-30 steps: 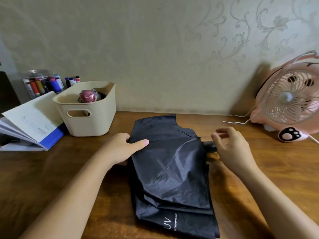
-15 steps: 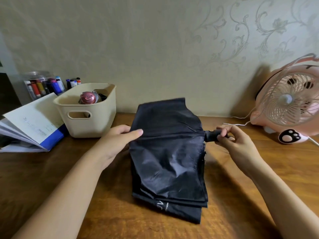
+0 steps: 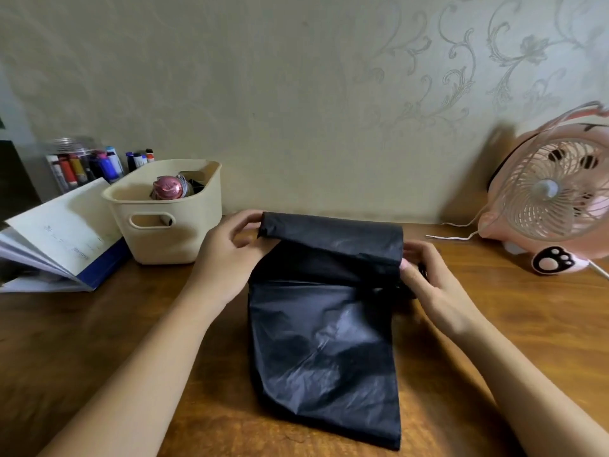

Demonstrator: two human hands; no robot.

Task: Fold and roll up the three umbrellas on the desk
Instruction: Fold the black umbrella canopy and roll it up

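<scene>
One umbrella (image 3: 324, 328) is all the head view shows, a black compact one lying mid-table (image 3: 99, 357), canopy spread flat toward the person with its far edge lifted and curled over into the first turn of a roll.

Handling guess: thin nylon, light, floppy and slick, so it probably wants to slide and spring loose unless it's kept tight. The stiff bits look like the shaft and ribs inside, and the handle end on the right. Best places to hold are likely the two ends of the roll, close to the shaft.

Left hand (image 3: 227, 252) reaches in from the left, wrist low, fingers pinched shut on the left end of the rolled edge. Right hand (image 3: 428, 278) comes from the right, fingers curled and clamped around the handle end, thumb against the fabric.

A bin (image 3: 171, 239) sits back left, well apart.
</scene>
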